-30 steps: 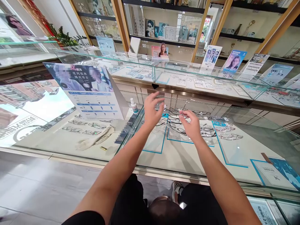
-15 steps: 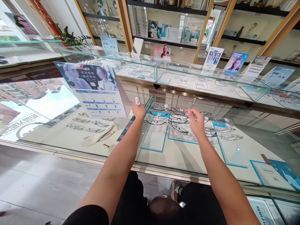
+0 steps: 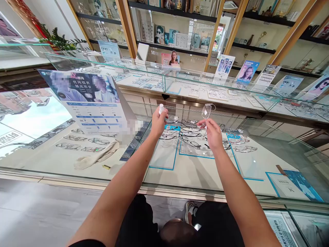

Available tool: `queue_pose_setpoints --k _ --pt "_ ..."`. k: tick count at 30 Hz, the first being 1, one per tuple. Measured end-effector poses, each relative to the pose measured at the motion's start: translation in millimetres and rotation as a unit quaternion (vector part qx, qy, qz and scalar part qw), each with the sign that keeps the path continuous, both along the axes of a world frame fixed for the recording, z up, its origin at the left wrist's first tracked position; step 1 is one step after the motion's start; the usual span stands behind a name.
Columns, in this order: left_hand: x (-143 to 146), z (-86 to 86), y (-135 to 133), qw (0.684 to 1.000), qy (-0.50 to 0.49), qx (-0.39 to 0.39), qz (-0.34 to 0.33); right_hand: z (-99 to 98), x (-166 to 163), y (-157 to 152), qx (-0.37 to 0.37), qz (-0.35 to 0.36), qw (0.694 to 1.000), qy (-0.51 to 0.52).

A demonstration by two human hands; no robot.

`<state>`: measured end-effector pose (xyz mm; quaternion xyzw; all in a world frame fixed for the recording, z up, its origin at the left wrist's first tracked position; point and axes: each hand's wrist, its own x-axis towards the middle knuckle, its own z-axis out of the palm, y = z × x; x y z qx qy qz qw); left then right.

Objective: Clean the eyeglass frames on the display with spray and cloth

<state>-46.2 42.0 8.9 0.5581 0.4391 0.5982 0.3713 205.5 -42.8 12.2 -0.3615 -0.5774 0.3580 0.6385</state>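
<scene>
My left hand (image 3: 158,120) is closed around a small white spray bottle (image 3: 161,108), whose top sticks up above the fingers. To its right, my right hand (image 3: 214,133) pinches a thin-rimmed pair of glasses (image 3: 206,111). One clear lens stands upright above the fingertips; part of the frame is hidden by the fingers. Both hands are raised over the glass display counter (image 3: 164,185). Beneath them, inside the case, several dark-framed eyeglasses (image 3: 189,140) lie in rows.
On the left stands a tent-shaped advertising sign (image 3: 89,103). A pale cloth (image 3: 97,156) and a small yellowish item (image 3: 106,167) lie near it. Behind runs another glass showcase (image 3: 185,80) with eyewear and upright cards. A leaflet (image 3: 288,185) is at the right.
My right hand has turned the glasses so a lens now faces me upright. My left hand has brought the bottle up and closer to the glasses. The view has shifted slightly right.
</scene>
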Motion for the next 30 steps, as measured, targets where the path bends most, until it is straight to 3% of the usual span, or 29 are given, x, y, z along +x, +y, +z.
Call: queue_pose_setpoints --k 2,6,10,15,17,22,30 --pt "11 7.2 -14 0.992 -0.053 -0.011 -0.118 1.2 -1 -1 -0.008 0.010 1.000 -0.015" --pt "23 18.3 -37 0.936 -0.085 -0.098 -0.328 2.4 -7 -6 -0.035 0.041 0.996 -0.066" --pt "25 23.3 -46 0.898 -0.110 -0.127 -0.407 1.7 -13 -10 -0.062 0.076 0.992 -0.075" --pt "23 23.7 -46 0.886 -0.138 -0.130 -0.424 0.6 -17 -12 -0.082 0.116 0.988 -0.061" --pt "24 21.1 -43 0.899 -0.130 -0.112 -0.403 0.9 -18 -13 -0.088 0.122 0.987 -0.061" --pt "29 8.6 -36 0.961 -0.024 -0.044 -0.272 2.2 -22 -16 -0.102 0.137 0.983 -0.075" --pt "29 -4.7 -30 0.962 0.056 -0.035 -0.265 4.5 -28 -21 -0.111 0.165 0.975 -0.103"
